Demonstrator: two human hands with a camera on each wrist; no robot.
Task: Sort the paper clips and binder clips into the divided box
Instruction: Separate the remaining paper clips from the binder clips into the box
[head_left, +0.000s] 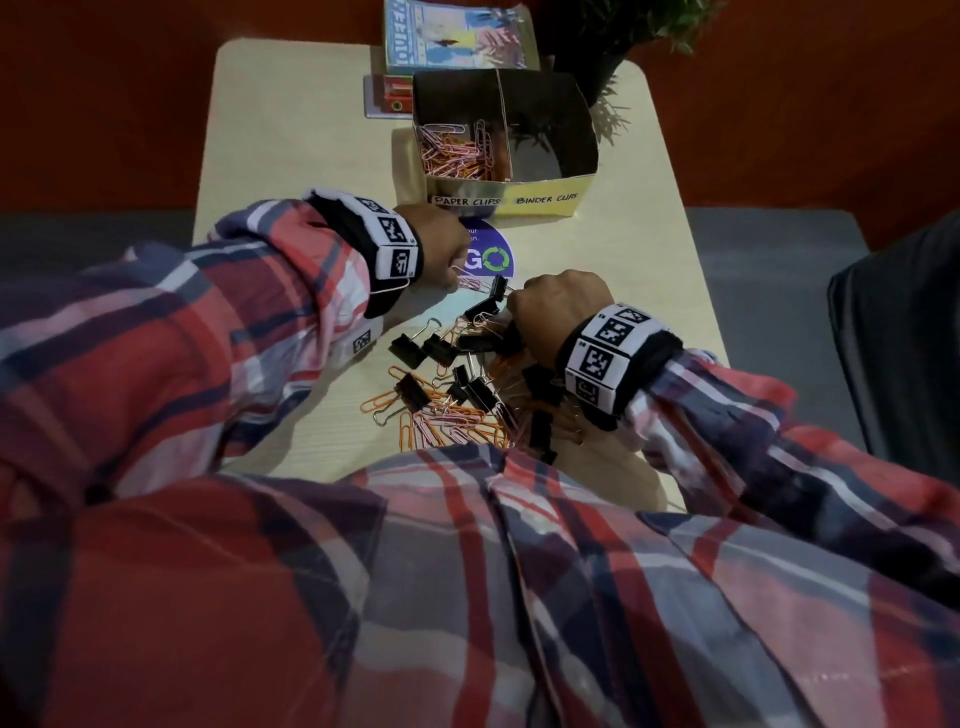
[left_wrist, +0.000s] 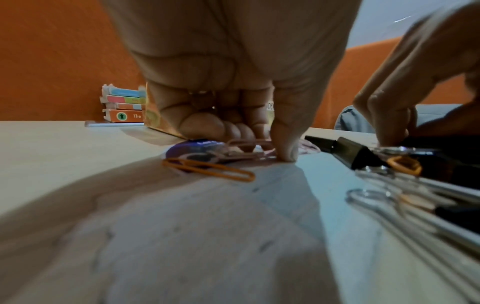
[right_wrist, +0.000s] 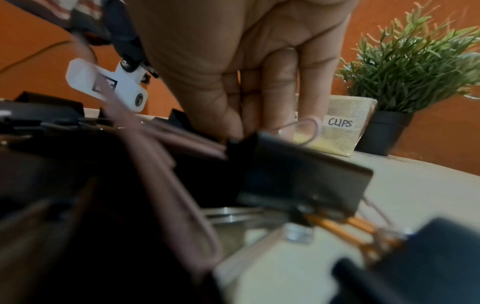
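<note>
The divided box (head_left: 540, 195) stands at the table's far middle. Its left compartment, labelled paper clips, holds pink and orange paper clips (head_left: 454, 153); the binder clips compartment (head_left: 550, 150) shows nothing inside. A mixed pile of black binder clips and paper clips (head_left: 457, 384) lies in front of me. My left hand (head_left: 457, 278) pinches pink paper clips (left_wrist: 249, 145) against the table, fingers curled and thumb down. My right hand (head_left: 511, 306) pinches the edge of a black binder clip (right_wrist: 301, 174) at the top of the pile. An orange paper clip (left_wrist: 207, 168) lies loose near my left hand.
A round purple sticker (head_left: 493, 249) lies under my left hand's fingertips. Books (head_left: 457, 36) and a small red packet (head_left: 387, 96) sit behind the box, and a potted plant (right_wrist: 415, 67) stands to its right. A dark chair (head_left: 904, 332) is at the far right.
</note>
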